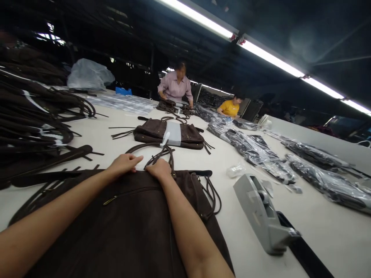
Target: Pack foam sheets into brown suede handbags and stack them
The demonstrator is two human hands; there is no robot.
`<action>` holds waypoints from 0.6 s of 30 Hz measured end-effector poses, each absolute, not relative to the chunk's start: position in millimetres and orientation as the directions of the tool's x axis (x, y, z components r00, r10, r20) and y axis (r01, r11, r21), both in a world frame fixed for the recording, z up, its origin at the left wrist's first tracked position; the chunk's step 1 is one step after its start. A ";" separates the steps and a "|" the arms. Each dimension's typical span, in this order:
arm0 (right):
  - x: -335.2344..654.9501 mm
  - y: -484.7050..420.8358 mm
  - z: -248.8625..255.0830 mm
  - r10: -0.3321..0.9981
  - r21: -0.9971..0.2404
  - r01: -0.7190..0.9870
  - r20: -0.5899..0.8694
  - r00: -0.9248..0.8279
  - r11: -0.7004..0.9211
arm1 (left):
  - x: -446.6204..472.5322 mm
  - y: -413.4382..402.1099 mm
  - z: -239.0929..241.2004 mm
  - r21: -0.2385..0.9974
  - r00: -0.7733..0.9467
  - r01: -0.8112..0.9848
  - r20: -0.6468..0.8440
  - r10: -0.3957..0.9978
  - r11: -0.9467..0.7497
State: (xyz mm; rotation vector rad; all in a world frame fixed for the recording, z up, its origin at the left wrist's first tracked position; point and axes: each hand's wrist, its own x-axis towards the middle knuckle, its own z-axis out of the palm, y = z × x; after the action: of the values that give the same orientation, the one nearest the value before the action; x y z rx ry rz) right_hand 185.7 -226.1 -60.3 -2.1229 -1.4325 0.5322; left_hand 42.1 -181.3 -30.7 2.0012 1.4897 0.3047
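Note:
A large dark brown handbag (130,231) lies flat in front of me, with a short zip on its upper face and cords at its right side. At its top edge, my left hand (124,164) is open, one digit stretched to the right and the lower fingertips by the rim. My right hand (159,169) is closed on the bag's top edge beside the base of the handles (171,154); its fingertips are partly hidden. The thin handles arch up beyond my hands. Just past them lies another brown bag (147,129) with a pale wrap around its middle.
A grey tape dispenser (257,212) stands to the right on the white table (220,170). Behind it lie several bags in clear plastic (255,150). Brown bags are stacked (31,116) at the left. Across the table are a person in a pink shirt (175,87) and another in yellow (230,108).

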 end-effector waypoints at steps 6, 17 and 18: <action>183.1 -231.5 -50.1 0.886 -0.598 0.693 -0.064 0.459 -0.402 | 74.6 -163.2 -50.5 0.498 0.255 0.856 -0.166 0.953 -0.143; 196.3 -234.3 -53.0 0.906 -0.140 0.968 0.347 0.243 -0.206 | 72.4 -174.9 -62.7 0.632 -0.046 0.775 0.059 0.997 -0.001; 196.4 -234.4 -53.7 0.941 -0.106 0.989 0.313 0.132 -0.104 | 72.3 -174.8 -63.2 0.656 -0.085 0.754 0.080 0.993 0.011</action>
State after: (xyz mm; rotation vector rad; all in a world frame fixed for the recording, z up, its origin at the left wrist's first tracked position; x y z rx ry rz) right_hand 196.4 -234.4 -53.7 -2.1264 -1.8823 -0.2391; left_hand 72.3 -174.8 -63.2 1.7880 1.8890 0.7905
